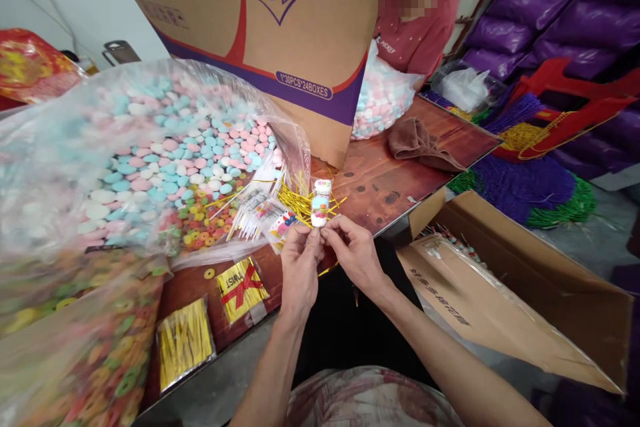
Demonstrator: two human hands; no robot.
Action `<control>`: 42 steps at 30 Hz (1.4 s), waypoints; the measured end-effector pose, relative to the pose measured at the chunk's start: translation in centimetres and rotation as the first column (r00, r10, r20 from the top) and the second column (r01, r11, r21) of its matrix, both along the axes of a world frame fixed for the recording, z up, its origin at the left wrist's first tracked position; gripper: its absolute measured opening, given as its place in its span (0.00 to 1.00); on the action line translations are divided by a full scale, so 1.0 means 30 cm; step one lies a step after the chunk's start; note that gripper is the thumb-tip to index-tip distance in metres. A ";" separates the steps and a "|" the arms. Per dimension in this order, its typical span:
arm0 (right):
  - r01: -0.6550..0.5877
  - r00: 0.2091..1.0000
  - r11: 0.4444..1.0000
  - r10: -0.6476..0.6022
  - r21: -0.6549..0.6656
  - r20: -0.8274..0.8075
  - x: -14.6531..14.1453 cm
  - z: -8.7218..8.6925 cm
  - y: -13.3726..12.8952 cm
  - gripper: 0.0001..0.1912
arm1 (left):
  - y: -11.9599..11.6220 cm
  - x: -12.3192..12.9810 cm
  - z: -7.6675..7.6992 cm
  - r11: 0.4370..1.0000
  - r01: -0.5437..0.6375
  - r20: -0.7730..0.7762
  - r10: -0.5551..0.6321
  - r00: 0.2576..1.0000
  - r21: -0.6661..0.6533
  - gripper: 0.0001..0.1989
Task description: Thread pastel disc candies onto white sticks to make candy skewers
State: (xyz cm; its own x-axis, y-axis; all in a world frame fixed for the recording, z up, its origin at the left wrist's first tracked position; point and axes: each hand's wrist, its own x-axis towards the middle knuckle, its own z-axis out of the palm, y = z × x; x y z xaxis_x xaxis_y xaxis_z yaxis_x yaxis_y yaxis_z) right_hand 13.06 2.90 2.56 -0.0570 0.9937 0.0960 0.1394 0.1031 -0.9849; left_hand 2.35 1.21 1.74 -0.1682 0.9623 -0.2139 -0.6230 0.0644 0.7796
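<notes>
My left hand [301, 267] and my right hand [354, 253] meet over the table's front edge, both closed in a pinch. Between their fingertips stands a small wrapped candy [321, 203], upright in a clear printed wrapper and gripped at its lower end. Whether a tie or a stick is in the fingers there is hidden. Loose gold twist ties [300, 202] lie just behind my hands. White sticks [246, 223] and flat printed wrappers [273, 215] lie to the left of them.
An open bag of pastel candies [165, 167] and ring-shaped candies [207, 220] covers the left. Packs of gold ties [185, 345] lie near the edge. Behind stands a large carton [300, 47]; a person [420, 33] sits beyond it. An open box [500, 293] is at right.
</notes>
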 end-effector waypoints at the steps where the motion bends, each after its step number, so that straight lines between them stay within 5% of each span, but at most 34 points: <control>1: -0.015 1.000 1.000 0.015 -0.011 -0.013 0.002 0.000 -0.004 0.09 | 0.002 0.002 0.002 1.000 -0.012 0.011 0.012 1.000 -0.008 0.16; 6: -0.070 0.994 0.995 0.063 -0.076 -0.095 0.012 -0.020 -0.017 0.08 | -0.002 0.006 0.025 0.997 0.015 0.097 -0.008 0.995 -0.072 0.15; 10: -0.115 0.989 0.993 0.112 -0.028 -0.094 0.033 -0.019 -0.023 0.09 | -0.012 -0.009 0.053 0.970 0.199 0.302 -0.150 0.941 -0.137 0.10; 14: -0.214 0.971 0.973 0.222 0.088 -0.084 0.071 0.015 -0.020 0.11 | -0.022 -0.044 0.095 0.889 0.431 0.542 -0.289 0.789 -0.155 0.07; 17: -0.287 0.956 0.950 0.291 0.122 -0.015 0.091 0.034 -0.012 0.10 | -0.029 -0.053 0.112 0.857 0.493 0.535 -0.348 0.770 -0.151 0.08; 22: -0.235 0.949 0.944 0.171 0.231 0.266 0.081 0.031 -0.009 0.08 | -0.035 -0.024 0.093 0.938 0.309 0.140 -0.289 0.947 -0.159 0.17; 26: -0.200 0.959 0.969 0.164 0.144 0.231 0.059 0.034 -0.017 0.09 | -0.033 -0.017 0.085 0.975 0.201 -0.070 -0.208 0.976 -0.095 0.19; 30: -0.180 0.984 0.978 0.178 -0.110 -0.027 0.044 0.038 -0.016 0.08 | -0.028 -0.023 0.083 0.982 0.170 -0.070 -0.176 0.982 -0.085 0.18; 36: -0.292 0.883 0.867 0.082 -0.404 -0.462 0.039 0.055 -0.003 0.10 | -0.027 -0.019 0.067 0.979 0.163 -0.019 -0.167 0.986 -0.121 0.20; 39: -0.305 0.875 0.858 0.082 -0.412 -0.477 0.037 0.052 -0.012 0.11 | -0.022 -0.020 0.065 0.978 0.157 0.026 -0.155 0.988 -0.138 0.20; 42: -0.193 0.953 0.949 0.121 -0.248 -0.278 0.037 0.020 -0.036 0.09 | -0.014 -0.024 0.066 0.969 0.165 0.110 -0.147 0.983 -0.184 0.20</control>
